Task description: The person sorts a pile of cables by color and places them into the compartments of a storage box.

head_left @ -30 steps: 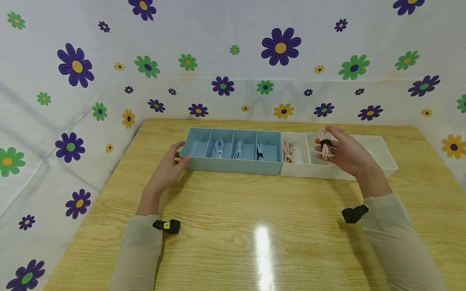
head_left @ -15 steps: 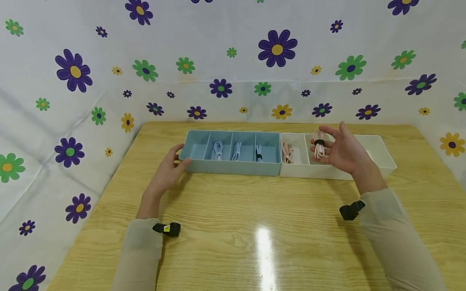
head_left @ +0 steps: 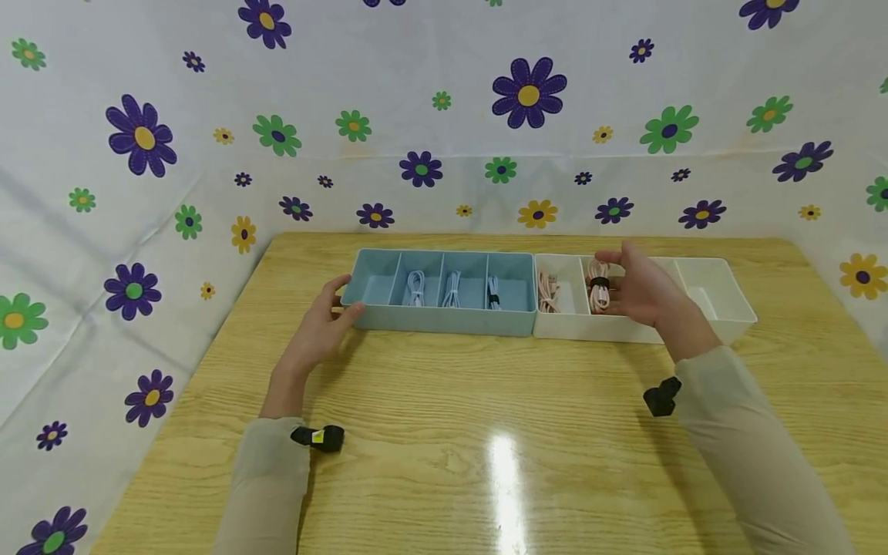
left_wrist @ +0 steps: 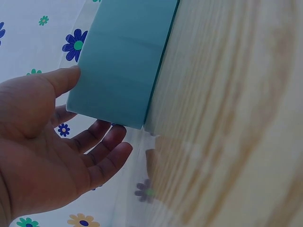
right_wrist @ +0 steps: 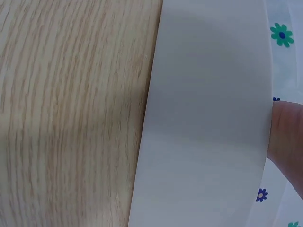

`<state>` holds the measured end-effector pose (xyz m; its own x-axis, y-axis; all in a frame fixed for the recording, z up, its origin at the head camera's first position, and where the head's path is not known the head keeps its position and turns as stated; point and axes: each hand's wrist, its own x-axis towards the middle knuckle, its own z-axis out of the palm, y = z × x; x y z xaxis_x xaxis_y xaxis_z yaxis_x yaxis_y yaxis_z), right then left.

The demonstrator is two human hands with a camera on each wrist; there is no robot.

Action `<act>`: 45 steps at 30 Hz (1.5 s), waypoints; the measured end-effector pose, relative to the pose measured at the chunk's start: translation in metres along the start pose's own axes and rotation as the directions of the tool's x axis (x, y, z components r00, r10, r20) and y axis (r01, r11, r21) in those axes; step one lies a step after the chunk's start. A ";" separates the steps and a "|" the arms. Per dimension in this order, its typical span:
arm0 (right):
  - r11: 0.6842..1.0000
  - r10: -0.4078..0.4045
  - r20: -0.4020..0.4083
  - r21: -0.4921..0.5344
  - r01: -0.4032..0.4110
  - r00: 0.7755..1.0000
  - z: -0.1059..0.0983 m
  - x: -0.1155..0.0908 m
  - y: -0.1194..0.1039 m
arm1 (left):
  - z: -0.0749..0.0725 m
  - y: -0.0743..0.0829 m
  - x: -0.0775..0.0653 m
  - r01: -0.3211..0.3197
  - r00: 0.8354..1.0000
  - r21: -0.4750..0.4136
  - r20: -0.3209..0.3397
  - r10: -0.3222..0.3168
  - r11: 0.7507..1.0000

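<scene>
A pale pink charging cable [head_left: 599, 285], coiled and tied with a black band, is in the second compartment from the left of the white divided box [head_left: 590, 327]. My right hand [head_left: 645, 289] holds it from the right, some fingers hidden behind the divider and front wall. In the right wrist view only part of that hand shows over the rim, beyond the white wall. My left hand [head_left: 322, 320] grips the left end of the blue divided box [head_left: 444, 320]. In the left wrist view its thumb touches one side, with the fingers curled by the end.
Another pink cable [head_left: 548, 293] lies in the white box's first compartment. Coiled pale blue cables [head_left: 416, 287] occupy several blue box compartments, one banded in black. Both boxes stand end to end on the wooden table [head_left: 430, 401], before a flowered cloth [head_left: 472, 131].
My right hand has moved left and lowered the banded pink cable into the white box's second compartment. The left hand stays on the blue box. The camera view tilted slightly.
</scene>
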<state>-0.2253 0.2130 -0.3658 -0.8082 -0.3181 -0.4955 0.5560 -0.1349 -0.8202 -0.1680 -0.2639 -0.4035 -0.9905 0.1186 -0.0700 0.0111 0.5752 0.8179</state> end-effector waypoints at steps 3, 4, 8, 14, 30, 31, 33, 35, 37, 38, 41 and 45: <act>0.998 0.015 -0.042 -0.066 -0.018 0.999 0.004 0.003 0.001 | 0.000 -0.002 0.000 -0.004 1.000 0.005 -0.002 0.004 1.000; 0.996 0.019 -0.057 -0.083 -0.024 0.998 0.005 0.004 0.001 | 0.000 -0.003 0.000 -0.006 1.000 0.006 -0.002 0.006 1.000; 0.990 0.036 -0.124 -0.132 -0.053 0.992 0.008 0.006 0.000 | 0.000 -0.005 0.002 -0.005 1.000 0.011 -0.005 0.005 1.000; 0.983 0.054 -0.188 -0.161 -0.085 0.981 0.013 0.008 -0.001 | 0.000 -0.007 0.003 0.020 1.000 0.022 -0.005 -0.020 1.000; 0.978 0.048 -0.217 -0.189 -0.090 0.975 0.018 0.009 0.001 | -0.001 -0.003 0.001 0.004 1.000 0.015 0.001 -0.004 1.000; 0.978 0.046 -0.220 -0.188 -0.089 0.974 0.019 0.008 0.001 | -0.001 -0.003 0.001 0.005 1.000 0.015 0.001 -0.005 1.000; 0.976 0.040 -0.223 -0.198 -0.085 0.974 0.020 0.009 0.001 | -0.001 -0.003 0.001 0.007 1.000 0.018 0.000 -0.007 1.000; 0.975 0.030 -0.223 -0.206 -0.078 0.974 0.021 0.009 0.001 | -0.002 -0.003 0.002 0.008 1.000 0.016 -0.001 -0.008 1.000; 0.975 0.016 -0.221 -0.212 -0.064 0.975 0.021 0.009 0.001 | -0.001 -0.003 0.001 0.008 1.000 0.013 -0.002 -0.008 1.000; 0.975 0.010 -0.220 -0.216 -0.059 0.975 0.022 0.010 0.001 | -0.001 -0.003 0.001 0.007 1.000 0.013 -0.004 -0.007 1.000; 0.972 -0.003 -0.217 -0.232 -0.048 0.976 0.022 0.010 0.001 | -0.001 -0.004 0.001 0.003 1.000 0.009 -0.007 -0.003 1.000; 0.962 -0.003 -0.242 -0.264 -0.063 0.970 0.024 0.009 0.000 | -0.001 -0.003 0.001 -0.005 1.000 0.008 -0.005 0.005 1.000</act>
<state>-0.2276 0.1874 -0.3633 -0.8330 -0.0808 -0.5474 0.5345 0.1381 -0.8338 -0.1695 -0.2663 -0.4054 -0.9911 0.1170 -0.0629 0.0170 0.5812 0.8136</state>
